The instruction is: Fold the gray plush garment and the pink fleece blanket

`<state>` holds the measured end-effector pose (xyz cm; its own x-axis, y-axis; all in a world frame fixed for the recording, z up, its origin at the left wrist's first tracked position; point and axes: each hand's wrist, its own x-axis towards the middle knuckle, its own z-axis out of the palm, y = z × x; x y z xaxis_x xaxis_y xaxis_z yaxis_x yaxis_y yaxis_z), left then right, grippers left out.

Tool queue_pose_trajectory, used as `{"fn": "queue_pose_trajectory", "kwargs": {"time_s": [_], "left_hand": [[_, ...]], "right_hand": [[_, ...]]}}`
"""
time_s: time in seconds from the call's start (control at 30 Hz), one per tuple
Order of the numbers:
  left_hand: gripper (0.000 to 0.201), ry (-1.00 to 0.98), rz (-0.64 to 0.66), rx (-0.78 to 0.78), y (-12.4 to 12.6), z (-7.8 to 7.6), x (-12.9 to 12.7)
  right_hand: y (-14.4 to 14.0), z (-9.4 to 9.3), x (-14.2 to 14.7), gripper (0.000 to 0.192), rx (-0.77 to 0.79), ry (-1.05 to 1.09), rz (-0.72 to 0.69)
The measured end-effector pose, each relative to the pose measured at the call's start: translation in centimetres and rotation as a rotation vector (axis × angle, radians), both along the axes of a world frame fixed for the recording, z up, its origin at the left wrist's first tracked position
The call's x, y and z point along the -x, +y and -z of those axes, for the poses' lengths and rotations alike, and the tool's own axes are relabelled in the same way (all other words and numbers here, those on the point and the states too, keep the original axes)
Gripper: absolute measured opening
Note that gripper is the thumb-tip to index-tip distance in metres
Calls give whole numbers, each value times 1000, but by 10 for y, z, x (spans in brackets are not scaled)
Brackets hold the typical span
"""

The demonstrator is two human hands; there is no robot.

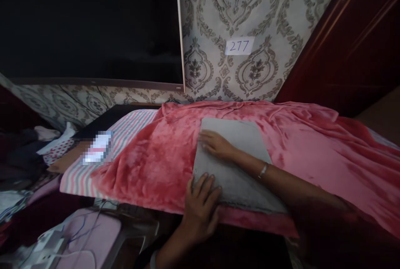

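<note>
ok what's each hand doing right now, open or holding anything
Left hand: open, fingers spread flat on the near edge of the grey folded cloth.
Right hand: open, palm down on the cloth's far left edge, holding nothing.

The folded cloth (234,164) lies on the blanket (312,148) under both grips (right (217,144) behind left (200,208)); the striped sheet (125,135) lies left of them.

Grey damask-patterned wallpaper (250,14) bearing a white paper label (239,46) marked 277, large dark flat television screen (90,23) at left, dark red wooden door (353,43) at right — dim light throughout.
</note>
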<state>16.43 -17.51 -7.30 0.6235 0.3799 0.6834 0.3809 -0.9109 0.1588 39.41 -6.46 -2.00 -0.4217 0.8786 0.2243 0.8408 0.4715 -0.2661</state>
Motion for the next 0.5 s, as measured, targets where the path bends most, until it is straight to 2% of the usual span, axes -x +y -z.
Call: {"fn": "queue_pose_trajectory", "kwargs": {"time_s": [0.1,0.17,0.27,0.5], "left_hand": [[39,-21,-28,18,3,-1,2],[40,-25,-42,8,5,2,0],[43,-22,-54,-16,6,8,-2],[43,-48,-42,-70,10,16,-2]], "right_hand": [[-32,8,18,42,-27,91,-264],[-38,9,20,41,-9,92,-325],[-22,7,8,41,31,42,-292],[56,5,-32,39,44,-45,-59]]}}
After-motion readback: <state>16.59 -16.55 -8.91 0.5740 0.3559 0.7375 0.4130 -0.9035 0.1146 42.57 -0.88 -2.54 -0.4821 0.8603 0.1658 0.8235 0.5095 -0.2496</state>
